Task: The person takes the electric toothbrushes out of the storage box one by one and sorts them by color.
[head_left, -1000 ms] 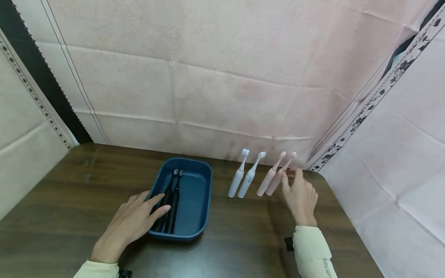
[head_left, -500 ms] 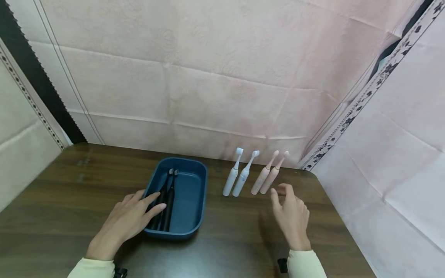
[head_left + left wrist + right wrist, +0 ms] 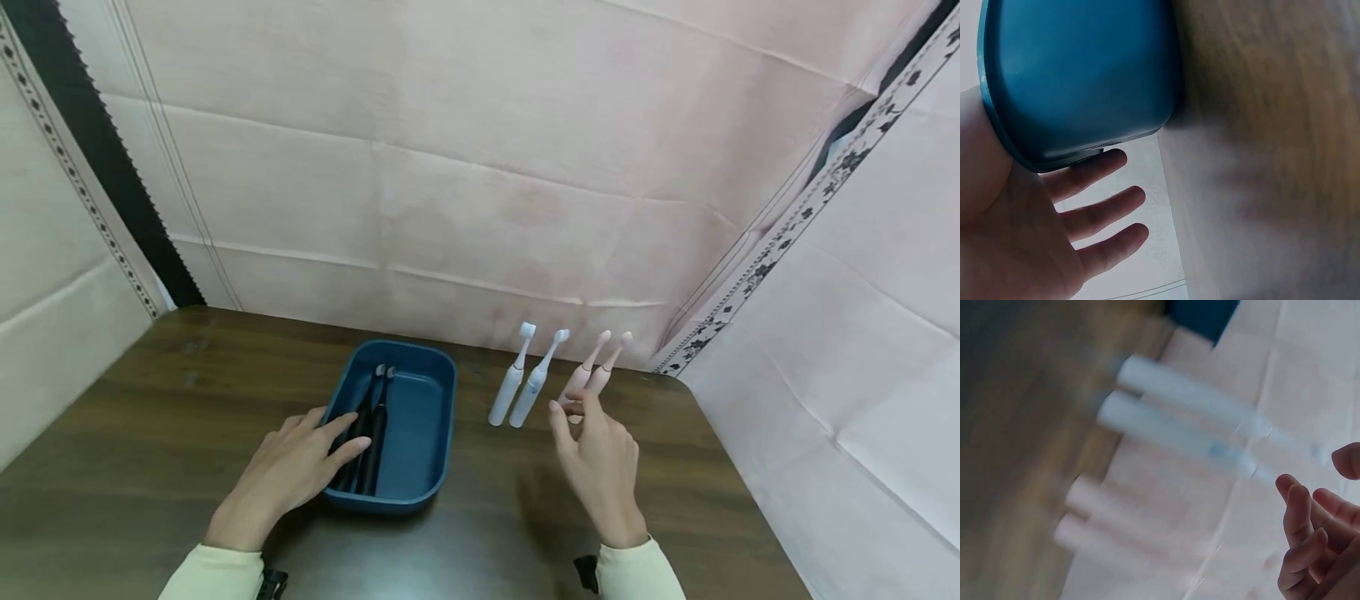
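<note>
My left hand point(image 3: 288, 467) rests over the left rim of a blue rectangular tray point(image 3: 417, 433), thumb and index finger reaching inside, the other fingers straight outside. Two black electric toothbrushes point(image 3: 374, 446) lie in the tray under those fingertips. My right hand point(image 3: 600, 467) is bare of any object, thumb and index finger apart, the other fingers loosely bent. In the head view it overlaps the lower ends of two pink electric toothbrushes point(image 3: 579, 379), which stand upright. To their left stand a white electric toothbrush point(image 3: 507, 393) and a pale blue one point(image 3: 531, 392).
Brown wood-grain table point(image 3: 487, 533) lies under everything. A pale cloth point(image 3: 450, 225) hangs close behind the standing toothbrushes, and another cloth point(image 3: 862, 400) borders the right side.
My right hand has drawn back from the rightmost pink toothbrush, then shifted left in front of the pink pair. My left hand stays on the tray, and the toothbrushes keep their places.
</note>
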Available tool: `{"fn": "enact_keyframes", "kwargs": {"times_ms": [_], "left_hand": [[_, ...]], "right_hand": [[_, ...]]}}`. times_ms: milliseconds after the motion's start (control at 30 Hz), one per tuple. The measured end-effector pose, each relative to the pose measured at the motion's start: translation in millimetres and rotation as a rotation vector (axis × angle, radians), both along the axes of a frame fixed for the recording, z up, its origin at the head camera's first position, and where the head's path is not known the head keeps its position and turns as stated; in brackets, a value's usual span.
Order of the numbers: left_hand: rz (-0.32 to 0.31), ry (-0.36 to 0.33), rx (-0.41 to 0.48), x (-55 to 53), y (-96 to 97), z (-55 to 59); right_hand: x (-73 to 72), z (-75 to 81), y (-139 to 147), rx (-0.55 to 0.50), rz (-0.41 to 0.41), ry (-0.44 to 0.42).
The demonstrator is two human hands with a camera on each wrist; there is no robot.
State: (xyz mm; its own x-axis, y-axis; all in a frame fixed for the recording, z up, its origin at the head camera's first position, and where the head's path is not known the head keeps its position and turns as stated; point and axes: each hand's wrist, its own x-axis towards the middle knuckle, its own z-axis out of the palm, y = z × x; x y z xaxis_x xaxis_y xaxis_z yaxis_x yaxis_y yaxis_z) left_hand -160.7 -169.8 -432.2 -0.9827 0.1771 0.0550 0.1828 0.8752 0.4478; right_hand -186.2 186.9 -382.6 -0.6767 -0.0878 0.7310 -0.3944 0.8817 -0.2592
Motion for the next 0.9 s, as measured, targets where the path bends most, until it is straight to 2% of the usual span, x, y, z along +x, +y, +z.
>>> {"fn": "enact_keyframes", "kwargs": {"times_ms": [233, 500, 633, 900], "left_hand": [[0.018, -0.011, 0.035, 0.1, 4.2, 0.4], [0.032, -0.013, 0.032, -1.9, 8.0, 0.4], [0.032, -0.016, 0.023, -3.7, 8.9, 0.3], [0.042, -0.009, 0.011, -4.8, 6.4, -1.2]], "right_hand": [[-10.7, 23.7, -64, 0.014, 0.182, 0.062], [-14.2, 51.5, -129, 0.037, 0.342, 0.024], [-17.6, 53.5, -142, 0.043, 0.360, 0.005], [-30.9, 42.5, -154, 0.091, 0.375, -0.049]]}}
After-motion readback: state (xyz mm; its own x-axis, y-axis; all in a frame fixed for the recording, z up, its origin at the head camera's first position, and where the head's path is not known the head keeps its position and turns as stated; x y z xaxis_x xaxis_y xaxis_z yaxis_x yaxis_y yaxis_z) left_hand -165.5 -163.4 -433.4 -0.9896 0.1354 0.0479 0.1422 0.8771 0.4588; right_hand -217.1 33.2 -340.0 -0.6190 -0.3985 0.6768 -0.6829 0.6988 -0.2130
